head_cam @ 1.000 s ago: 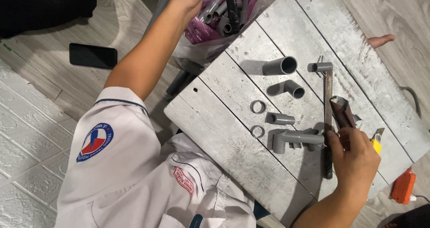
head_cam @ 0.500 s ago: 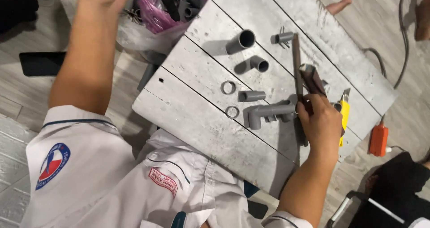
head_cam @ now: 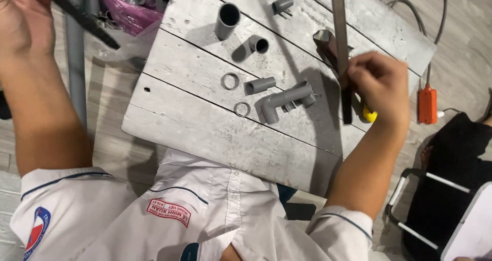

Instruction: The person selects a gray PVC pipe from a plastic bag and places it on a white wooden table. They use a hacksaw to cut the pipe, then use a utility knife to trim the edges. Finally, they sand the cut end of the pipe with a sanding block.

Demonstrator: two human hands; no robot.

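Right hand point(head_cam: 376, 87) around metal bar point(head_cam: 339, 30)

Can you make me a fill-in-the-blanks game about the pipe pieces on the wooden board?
1. The pipe pieces on the wooden board are all coloured ____.
2. Flat on the board lie ____ small rings.
3. The right hand grips a long metal ____, standing on the board.
4. The plastic bag of parts near the left hand is coloured ____.

Missing words: grey; two; bar; pink
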